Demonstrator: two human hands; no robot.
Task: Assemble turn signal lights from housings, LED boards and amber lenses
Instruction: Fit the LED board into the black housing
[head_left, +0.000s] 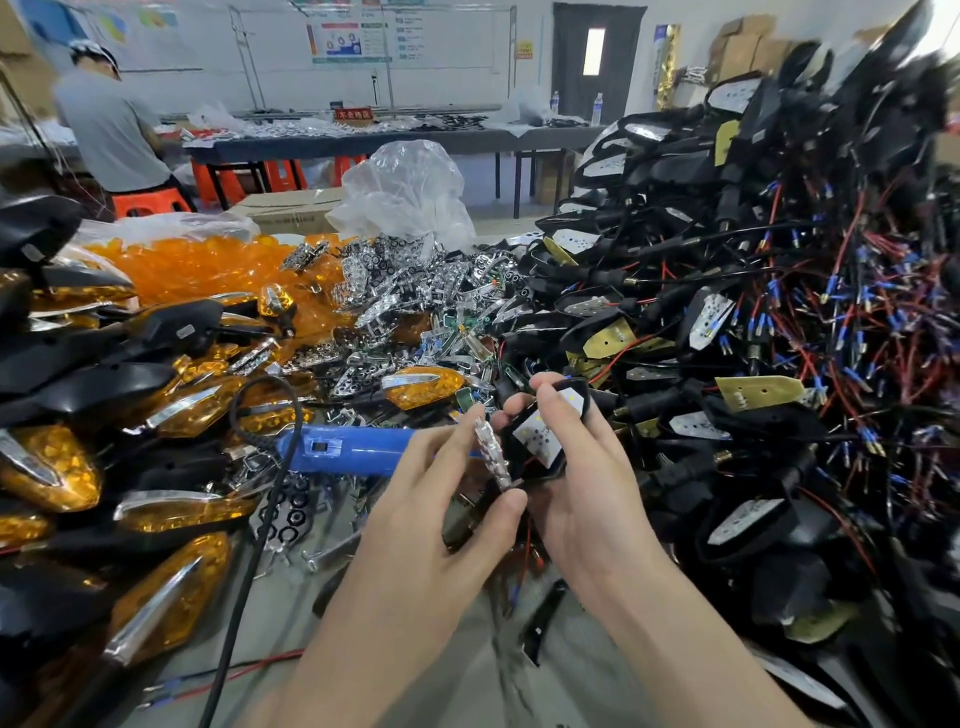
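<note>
Black housing (514, 447): a shallow, pointed shell of matt plastic with its open face turned toward the camera. It is gripped in the right hand (587, 467), just below frame centre.
LED board (537, 434): a white, wedge-shaped plate seated in the housing's open face, dotted with small yellow diodes.
Reflector (491, 449): a narrow chrome piece seen edge-on and upright, pinched in the left hand (415, 499). It stands just beside the housing at its 9 o'clock; whether the two touch cannot be told.
Left hand grip: the forefinger is on the reflector's upper end and the thumb on its lower end, clamping it lengthwise.
Right hand grip: fingers and thumb are curled round the housing from its 3 o'clock side, with the thumb tip at the shell's 12 o'clock end.
Hands: side by side and close together, each clamped on its own part.
Blue tool (343, 449): lies on the bench at 9 o'clock of the left hand, with a black cable (260, 525) running toward 7 o'clock.
Finished lights (52, 467): amber-lensed and black-backed, heaped at 9 o'clock of the frame.
Amber lenses (208, 265): a loose heap at 11 o'clock.
Spare reflectors (395, 306): a chrome heap at 12 o'clock, below a clear plastic bag (410, 187).
Wired housings (753, 312): a tall pile with red and black leads, from 1 to 4 o'clock.
</note>
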